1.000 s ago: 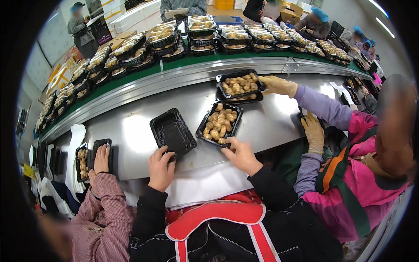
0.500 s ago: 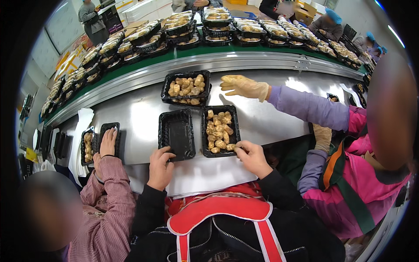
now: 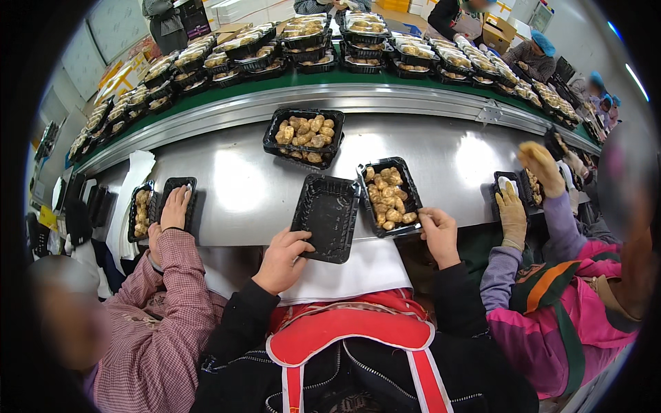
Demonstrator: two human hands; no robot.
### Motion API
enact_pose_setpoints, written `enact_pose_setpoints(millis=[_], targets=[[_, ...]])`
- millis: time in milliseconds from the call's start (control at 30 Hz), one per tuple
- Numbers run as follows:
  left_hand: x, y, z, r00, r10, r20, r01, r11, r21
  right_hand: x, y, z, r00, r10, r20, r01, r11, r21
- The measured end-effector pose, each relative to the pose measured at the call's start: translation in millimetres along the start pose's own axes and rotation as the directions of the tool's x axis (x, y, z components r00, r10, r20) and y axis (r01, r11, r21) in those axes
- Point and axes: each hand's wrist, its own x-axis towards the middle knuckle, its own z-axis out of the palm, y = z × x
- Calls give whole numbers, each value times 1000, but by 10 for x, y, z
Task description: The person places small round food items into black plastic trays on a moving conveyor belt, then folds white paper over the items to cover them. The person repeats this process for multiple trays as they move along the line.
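Got my left hand (image 3: 284, 261) clamped on the empty tray (image 3: 327, 215), long side pointing away from me; right hand (image 3: 441, 237) pinches the full tray (image 3: 398, 164) just beside it, near-right corner.

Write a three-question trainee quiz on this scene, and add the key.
1. True or false: the black tray at the camera wearer's left hand is empty.

2. The fingertips of the wearer's right hand are at the edge of: A) a cardboard box; B) a tray of brown produce; C) a blue cap.

3. What colour is the surface under the far rows of packed trays?

Key: 1 True; 2 B; 3 Green.
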Motion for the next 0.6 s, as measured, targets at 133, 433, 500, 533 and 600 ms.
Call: enact_pose_setpoints(millis=[133,433,500,533,600], targets=[[239,-65,116,996,86,34,-86,996,-4,63,-41,-85,998,46,-34,-50,988,-143],[466,205,236,993,115,8,-115,986,120,13,-403,7,815,-577,60,493,634,-596],[496,202,167,995,97,-38,-91,987,132,-72,-492,172,833,-535,142,523,676,-519],[511,162,132,996,77,-54,-70,990,126,-113,-538,278,807,-561,186,566,643,-516],[572,-92,108,987,61,-149,-45,993,107,-137,-495,434,781,-575,245,607,605,-515]])
